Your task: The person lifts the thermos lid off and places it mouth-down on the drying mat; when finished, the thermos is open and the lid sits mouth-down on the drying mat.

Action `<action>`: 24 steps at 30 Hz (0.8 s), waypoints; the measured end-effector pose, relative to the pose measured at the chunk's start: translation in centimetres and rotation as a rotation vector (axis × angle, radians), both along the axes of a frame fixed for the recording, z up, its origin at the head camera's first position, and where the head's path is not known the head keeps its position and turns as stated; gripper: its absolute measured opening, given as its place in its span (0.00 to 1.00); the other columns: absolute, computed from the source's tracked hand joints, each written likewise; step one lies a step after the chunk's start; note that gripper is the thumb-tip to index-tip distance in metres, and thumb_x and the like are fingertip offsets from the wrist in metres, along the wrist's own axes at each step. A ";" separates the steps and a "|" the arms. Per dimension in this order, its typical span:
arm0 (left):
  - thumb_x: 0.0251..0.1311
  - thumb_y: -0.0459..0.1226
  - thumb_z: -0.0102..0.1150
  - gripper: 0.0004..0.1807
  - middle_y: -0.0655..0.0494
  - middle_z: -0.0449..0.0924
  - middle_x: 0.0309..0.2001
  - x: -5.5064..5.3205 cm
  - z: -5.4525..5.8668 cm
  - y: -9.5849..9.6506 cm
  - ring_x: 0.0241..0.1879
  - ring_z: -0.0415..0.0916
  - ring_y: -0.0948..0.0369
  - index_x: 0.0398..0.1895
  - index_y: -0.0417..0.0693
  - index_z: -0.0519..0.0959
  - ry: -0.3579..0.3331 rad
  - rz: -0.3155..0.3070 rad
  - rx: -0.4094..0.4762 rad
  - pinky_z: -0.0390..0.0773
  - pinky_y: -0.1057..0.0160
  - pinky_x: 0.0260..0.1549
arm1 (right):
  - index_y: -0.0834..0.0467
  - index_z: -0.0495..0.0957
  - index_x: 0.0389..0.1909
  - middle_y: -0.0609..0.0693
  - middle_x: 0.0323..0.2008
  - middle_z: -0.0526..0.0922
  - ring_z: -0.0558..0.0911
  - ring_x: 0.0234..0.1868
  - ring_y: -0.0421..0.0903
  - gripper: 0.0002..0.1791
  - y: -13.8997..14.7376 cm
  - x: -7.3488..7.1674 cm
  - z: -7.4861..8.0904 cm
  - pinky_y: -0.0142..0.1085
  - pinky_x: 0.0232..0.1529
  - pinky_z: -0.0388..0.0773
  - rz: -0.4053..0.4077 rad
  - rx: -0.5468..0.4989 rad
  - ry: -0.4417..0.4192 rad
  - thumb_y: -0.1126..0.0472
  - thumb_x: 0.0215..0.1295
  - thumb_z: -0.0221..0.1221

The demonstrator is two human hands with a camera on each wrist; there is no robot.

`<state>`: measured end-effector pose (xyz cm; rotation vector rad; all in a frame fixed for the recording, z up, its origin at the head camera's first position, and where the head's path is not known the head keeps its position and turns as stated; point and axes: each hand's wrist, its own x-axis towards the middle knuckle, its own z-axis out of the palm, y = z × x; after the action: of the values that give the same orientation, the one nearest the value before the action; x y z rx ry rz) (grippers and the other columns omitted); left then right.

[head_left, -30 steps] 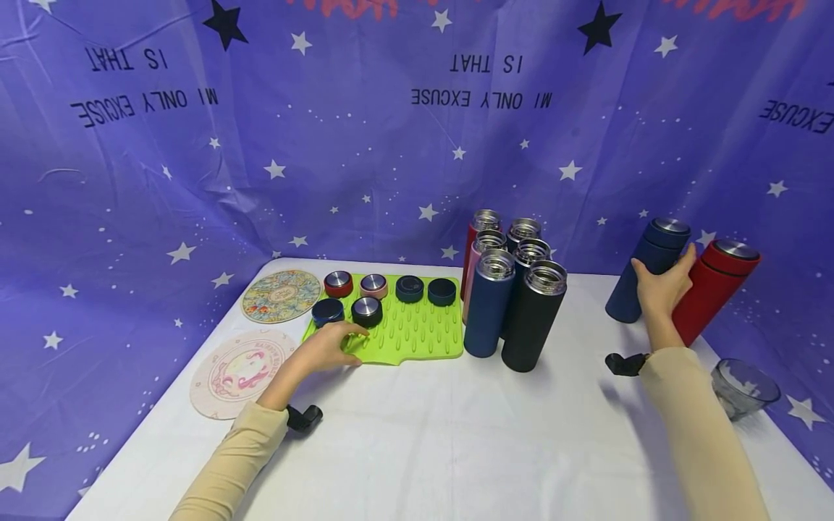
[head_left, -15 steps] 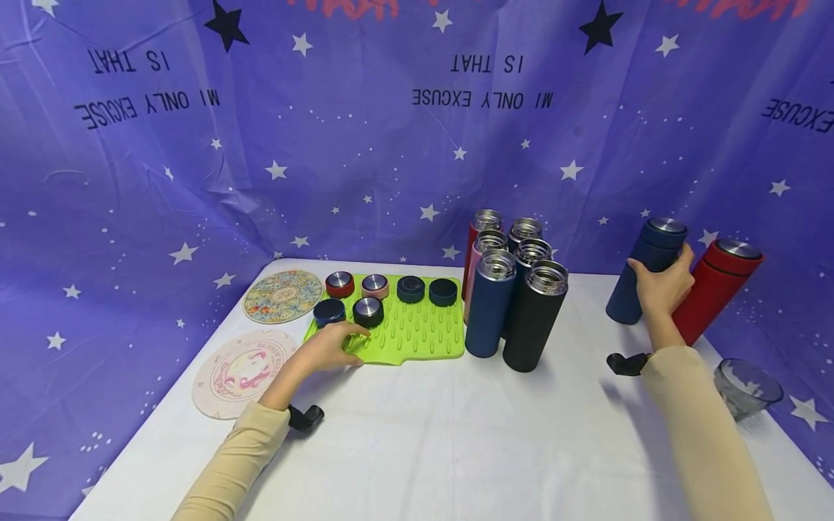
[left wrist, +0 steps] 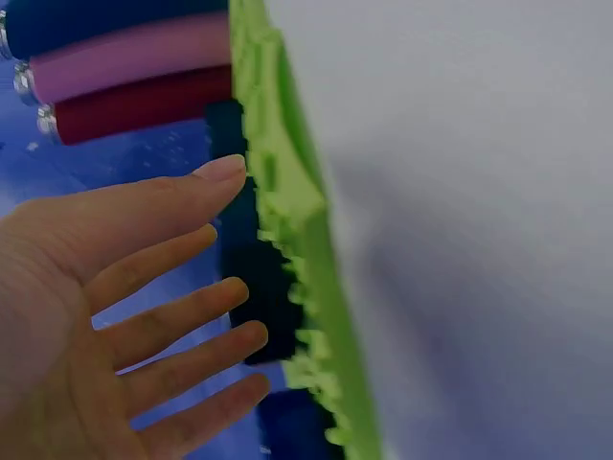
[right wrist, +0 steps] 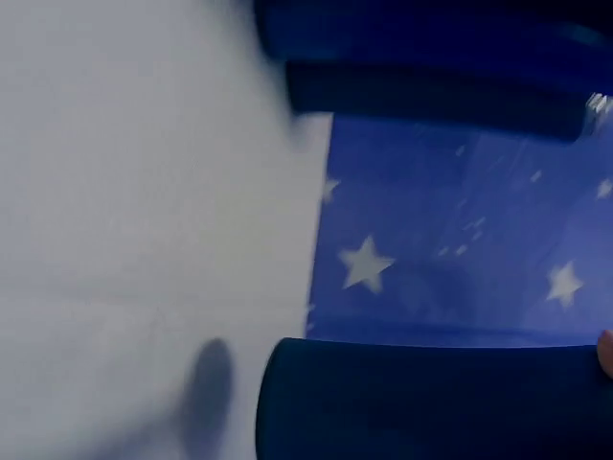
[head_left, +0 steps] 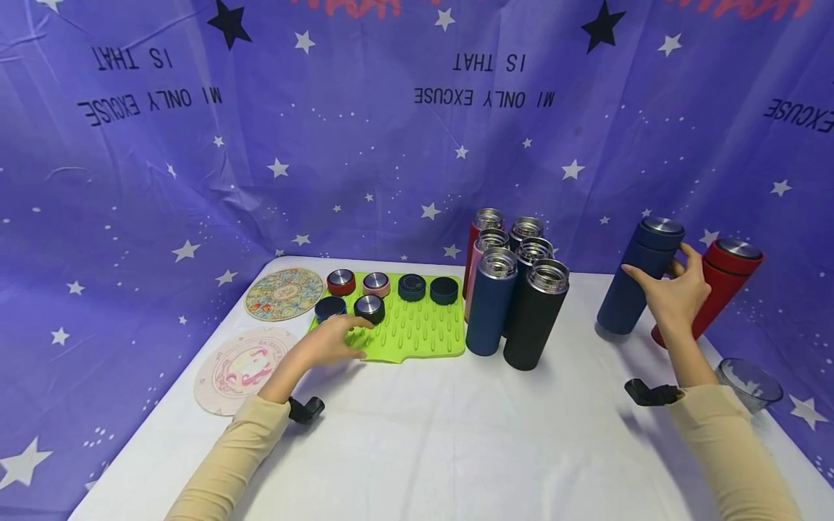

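Note:
In the head view my right hand [head_left: 677,293] holds a capped navy thermos bottle [head_left: 635,286] near its upper part, thumb on the near side and fingers on the far side. Its lower body [right wrist: 431,402] fills the bottom of the right wrist view, where one fingertip [right wrist: 606,355] shows at the edge. Beside that hand stands a capped red thermos bottle [head_left: 725,278], partly covered by it. My left hand [head_left: 329,340] is spread at the front-left corner of a green ribbed mat [head_left: 417,329], close to a black lid [head_left: 369,309]; nothing lies between thumb and fingers.
Several uncapped thermos bottles, among them a black one [head_left: 536,318] and a blue one [head_left: 491,304], cluster right of the mat. More lids, including a red one [head_left: 341,282], sit on it. Two round mats [head_left: 284,293] lie left. A glass bowl [head_left: 749,383] stands far right.
The navy bottle has shifted slightly left and toward me, while my right wrist has swung right and nearer. More of the red bottle's base shows. The left hand stays almost where it was.

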<state>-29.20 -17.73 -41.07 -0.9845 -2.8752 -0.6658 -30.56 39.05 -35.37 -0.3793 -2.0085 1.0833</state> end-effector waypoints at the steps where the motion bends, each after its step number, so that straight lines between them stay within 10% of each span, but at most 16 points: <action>1: 0.48 0.37 0.74 0.29 0.45 0.79 0.53 0.1 0.3 0.2 0.51 0.76 0.45 0.55 0.39 0.78 0.005 -0.005 0.002 0.76 0.48 0.50 | 0.43 0.64 0.68 0.54 0.58 0.77 0.79 0.55 0.48 0.48 -0.2 0.6 0.2 0.34 0.58 0.73 0.015 0.005 0.004 0.47 0.44 0.76; 9: 0.54 0.39 0.70 0.26 0.48 0.78 0.55 1.5 2.8 2.8 0.56 0.73 0.50 0.57 0.47 0.78 0.051 -0.069 0.041 0.74 0.50 0.54 | 0.45 0.70 0.64 0.58 0.54 0.80 0.82 0.47 0.32 0.48 -3.0 5.8 2.1 0.20 0.38 0.77 0.154 0.131 0.109 0.61 0.37 0.80; 24: 0.54 0.46 0.70 0.33 0.56 0.72 0.62 3.6 6.4 7.8 0.62 0.67 0.58 0.65 0.54 0.72 0.247 -0.165 0.272 0.70 0.52 0.60 | 0.50 0.70 0.65 0.62 0.47 0.83 0.73 0.41 0.15 0.52 -9.5 13.5 4.0 0.16 0.39 0.72 0.400 0.333 0.102 0.65 0.31 0.81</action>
<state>-25.56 -9.91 -34.68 -1.1752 -2.4339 -0.8518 -17.08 29.51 -31.32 0.2571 -2.1751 0.9497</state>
